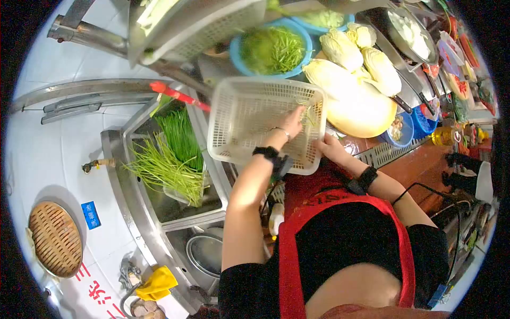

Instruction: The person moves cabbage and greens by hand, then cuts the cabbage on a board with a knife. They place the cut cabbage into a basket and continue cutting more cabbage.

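Observation:
A white plastic basket (234,119) with slotted walls is tilted in front of me, a few thin green scraps inside its right end. My left hand (294,122) reaches into it beside those scraps, fingers drawn together. Whatever they may pinch is too small to make out. My right hand (330,148) grips the basket's lower right rim, with part of the fingers hidden. Just beyond the basket stands a blue basin (305,40) of cut greens (273,50). Napa cabbages (340,50) lie to the right by a round, pale yellow board-like thing (366,114).
On the left, a steel sink (212,210) holds garlic chives (180,138) and pale green stems (164,165). A metal pot (204,255) sits in the lower basin. Knives (404,103) lie at right near a blue bowl (398,130). A steel rack (196,32) overhangs the top.

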